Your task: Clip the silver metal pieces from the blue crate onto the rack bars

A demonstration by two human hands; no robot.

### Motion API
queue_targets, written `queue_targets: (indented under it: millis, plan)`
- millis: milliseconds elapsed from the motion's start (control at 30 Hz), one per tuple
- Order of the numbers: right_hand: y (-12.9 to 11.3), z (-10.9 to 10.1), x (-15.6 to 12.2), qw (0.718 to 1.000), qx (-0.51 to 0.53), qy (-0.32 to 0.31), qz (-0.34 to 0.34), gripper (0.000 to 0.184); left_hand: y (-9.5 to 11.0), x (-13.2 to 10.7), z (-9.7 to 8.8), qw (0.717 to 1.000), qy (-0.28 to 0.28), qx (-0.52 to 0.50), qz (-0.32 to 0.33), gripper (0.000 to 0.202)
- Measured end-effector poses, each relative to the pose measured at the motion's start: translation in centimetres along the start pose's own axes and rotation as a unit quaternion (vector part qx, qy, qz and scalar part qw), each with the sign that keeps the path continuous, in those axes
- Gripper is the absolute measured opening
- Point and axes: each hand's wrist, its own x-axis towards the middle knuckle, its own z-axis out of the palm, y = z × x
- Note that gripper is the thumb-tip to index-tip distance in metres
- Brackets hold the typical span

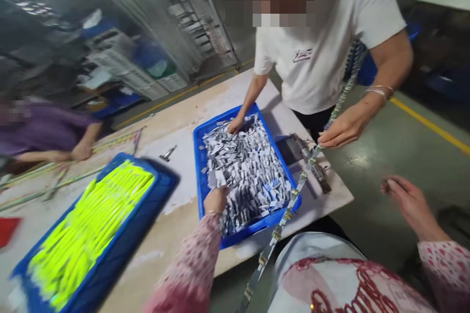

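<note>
- The small grey-and-white pieces (253,166) heap the blue tray (199,166), under and ahead of the left hand (216,199).
- The left hand's fingers are sunk in the heap; I cannot tell if they grip any.
- The right hand (409,203) hovers beyond the table edge, loosely spread, empty.
- Between the hands slants a metal strip (293,198); a co-worker's hand (343,129) holds it farther along.
- Left of the left hand lie yellow strips (91,220).
</note>
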Motion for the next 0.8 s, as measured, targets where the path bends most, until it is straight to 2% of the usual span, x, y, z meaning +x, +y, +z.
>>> queue_targets:
  millis: [67,133,200,267,300,367,433,500,567,600,633,700,733,767,800]
  plan:
    - [-4.4,1.5,-2.0,0.996,0.038,-0.041,-0.074,0.032,1.0,-0.1,-3.2,0.997,0.029,-0.031,0.057,0.035]
    - [-8.5,4.1,-4.7,0.981,0.044,-0.128,-0.140,0.029,3.5,-1.0,-6.8,0.985,0.049,-0.081,0.146,0.036]
    - [-11.8,7.4,-7.3,0.953,0.017,-0.247,-0.174,0.029,7.1,-3.2,-10.3,0.925,0.095,-0.207,0.305,0.034]
    - [-13.9,10.7,-9.5,0.906,-0.031,-0.343,-0.248,0.045,10.9,-6.0,-13.2,0.846,0.122,-0.269,0.444,0.028]
    - [-14.6,12.0,-10.3,0.887,-0.047,-0.362,-0.283,0.051,12.5,-7.4,-14.2,0.809,0.117,-0.282,0.502,0.024]
    - [-15.1,13.7,-11.4,0.881,-0.076,-0.315,-0.344,0.034,14.9,-9.5,-15.6,0.762,0.106,-0.304,0.562,0.018]
    - [-15.0,14.4,-12.0,0.888,-0.085,-0.241,-0.382,0.016,16.0,-10.4,-16.0,0.751,0.095,-0.325,0.567,0.013]
    - [-14.4,14.6,-12.2,0.901,-0.069,-0.211,-0.374,0.014,16.1,-10.6,-16.0,0.758,0.078,-0.340,0.552,0.013]
    - [-13.6,14.9,-12.4,0.922,0.004,-0.258,-0.289,0.021,15.9,-10.7,-15.8,0.740,0.028,-0.373,0.559,0.021]
    - [-13.1,15.1,-12.5,0.922,0.062,-0.310,-0.224,0.027,15.8,-10.8,-15.8,0.715,-0.012,-0.403,0.570,0.027]
    - [-12.6,15.4,-12.5,0.906,0.127,-0.373,-0.156,0.033,15.7,-11.0,-15.7,0.682,-0.060,-0.441,0.580,0.035]
    - [-11.7,16.0,-12.4,0.844,0.239,-0.477,-0.059,0.043,15.8,-11.2,-15.4,0.618,-0.174,-0.509,0.574,0.046]
    - [-11.4,16.2,-12.3,0.821,0.268,-0.502,-0.042,0.045,15.9,-11.3,-15.3,0.603,-0.232,-0.529,0.551,0.048]
    - [-11.3,16.4,-12.1,0.817,0.279,-0.503,-0.045,0.044,15.9,-11.4,-15.2,0.600,-0.289,-0.539,0.515,0.047]
    - [-11.2,16.4,-11.9,0.828,0.273,-0.484,-0.068,0.041,16.0,-11.4,-15.0,0.602,-0.345,-0.544,0.472,0.044]
